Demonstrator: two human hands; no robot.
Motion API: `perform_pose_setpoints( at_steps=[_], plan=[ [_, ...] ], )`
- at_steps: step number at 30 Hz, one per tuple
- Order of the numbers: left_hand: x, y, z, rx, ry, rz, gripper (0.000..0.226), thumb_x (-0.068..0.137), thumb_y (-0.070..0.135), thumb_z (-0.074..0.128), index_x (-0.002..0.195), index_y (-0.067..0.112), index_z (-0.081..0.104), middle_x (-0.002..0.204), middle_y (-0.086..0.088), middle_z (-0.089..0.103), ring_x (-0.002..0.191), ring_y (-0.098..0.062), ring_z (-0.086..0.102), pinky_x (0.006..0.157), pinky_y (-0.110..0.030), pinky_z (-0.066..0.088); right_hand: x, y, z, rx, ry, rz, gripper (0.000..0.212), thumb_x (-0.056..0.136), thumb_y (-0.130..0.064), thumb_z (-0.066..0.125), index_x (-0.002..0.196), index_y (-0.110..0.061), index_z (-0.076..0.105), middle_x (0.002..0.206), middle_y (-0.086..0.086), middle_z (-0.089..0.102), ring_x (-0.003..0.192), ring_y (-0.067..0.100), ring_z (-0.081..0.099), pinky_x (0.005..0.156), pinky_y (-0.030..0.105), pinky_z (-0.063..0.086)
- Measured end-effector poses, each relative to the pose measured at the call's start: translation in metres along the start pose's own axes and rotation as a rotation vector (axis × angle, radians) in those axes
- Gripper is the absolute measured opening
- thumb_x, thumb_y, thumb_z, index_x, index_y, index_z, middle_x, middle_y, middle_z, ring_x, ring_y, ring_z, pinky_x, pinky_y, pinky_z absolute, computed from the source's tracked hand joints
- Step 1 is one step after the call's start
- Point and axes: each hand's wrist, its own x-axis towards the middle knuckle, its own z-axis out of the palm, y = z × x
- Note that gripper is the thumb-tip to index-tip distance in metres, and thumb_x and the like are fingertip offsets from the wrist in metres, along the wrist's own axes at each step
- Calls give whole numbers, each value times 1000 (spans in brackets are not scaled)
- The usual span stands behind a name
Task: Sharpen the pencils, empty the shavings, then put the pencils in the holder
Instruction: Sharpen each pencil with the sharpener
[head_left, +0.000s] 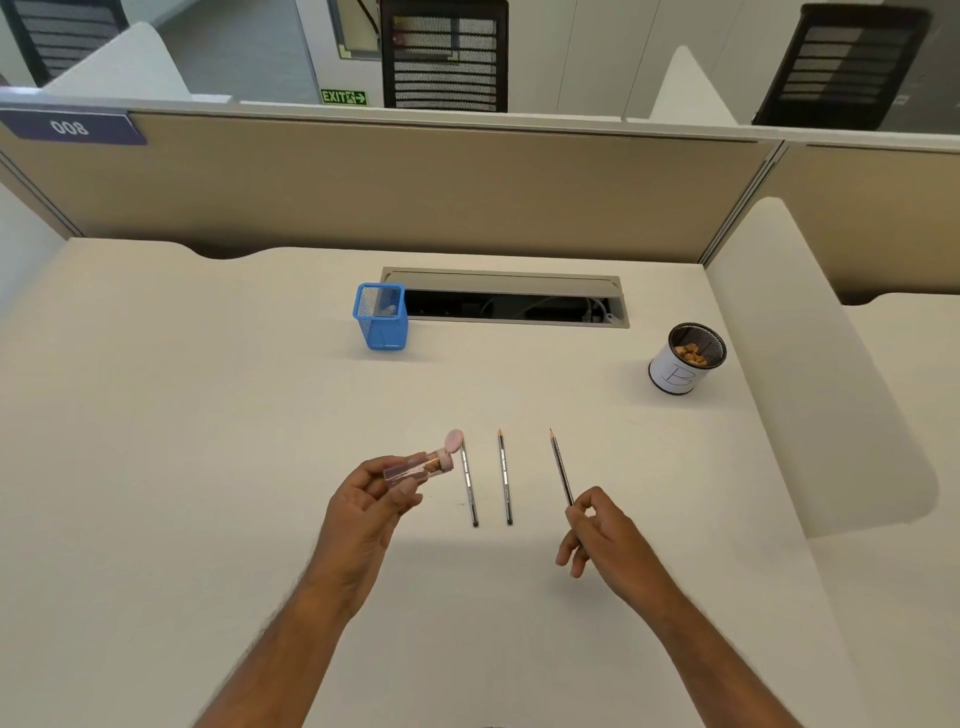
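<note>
2 pencils (488, 478) lie sharpened; right hand (597, 530) pinches the third pencil (561, 470), left hand (371, 499) grips the uncapped sharpener (418, 464): feed point squarely.

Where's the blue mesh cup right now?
The blue mesh cup stands upright at the desk's far side, left of centre, beside the left end of the cable slot.

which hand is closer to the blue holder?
Left. The left hand, gripping the sharpener, sits below the blue holder, nearly in line with it. The right hand, pinching a pencil, is farther off to the holder's right.
</note>
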Motion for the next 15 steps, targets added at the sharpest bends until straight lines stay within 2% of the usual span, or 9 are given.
perform_pose_setpoints(
  at_steps=[1, 4, 7, 11, 15],
  plan=[
    [0, -2, -1, -3, -3, -1, 38, 85, 12, 74, 121, 6, 65, 130, -13, 76, 112, -19, 72, 95, -30, 59, 2, 2, 3, -40, 22, 3, 17, 111, -32, 44, 98, -21, 45, 75, 2, 80, 58, 19, 69, 69, 37, 50],
    [-1, -6, -2, 5, -10, -2, 38, 85, 12, 75, 121, 4, 66, 132, -18, 74, 115, -23, 70, 98, -33, 57, 12, 10, 13, -155, 101, 20, 19, 109, -37, 43, 96, -24, 43, 69, 1, 77, 58, 24, 68, 65, 37, 54],
    [-1, -7, -3, 10, -10, -14, 37, 84, 11, 77, 119, 5, 68, 130, -18, 73, 109, -21, 71, 104, -39, 54, 26, 20, 21, -313, 178, 37, 22, 108, -41, 40, 95, -24, 41, 65, 3, 73, 61, 25, 67, 67, 43, 57],
    [-2, -7, -1, 32, -3, -21, 35, 83, 12, 78, 116, 5, 69, 123, -15, 76, 104, -20, 72, 107, -44, 53, 46, 28, 26, -485, 231, 61, 27, 110, -42, 36, 99, -18, 39, 77, 3, 71, 74, 35, 69, 68, 41, 53],
    [-3, -8, -2, 44, 2, -31, 34, 82, 10, 83, 113, 6, 70, 119, -10, 78, 107, -21, 72, 108, -47, 52, 60, 29, 26, -598, 257, 65, 27, 110, -40, 37, 100, -16, 37, 88, 7, 72, 73, 34, 62, 68, 40, 49]
  ],
)
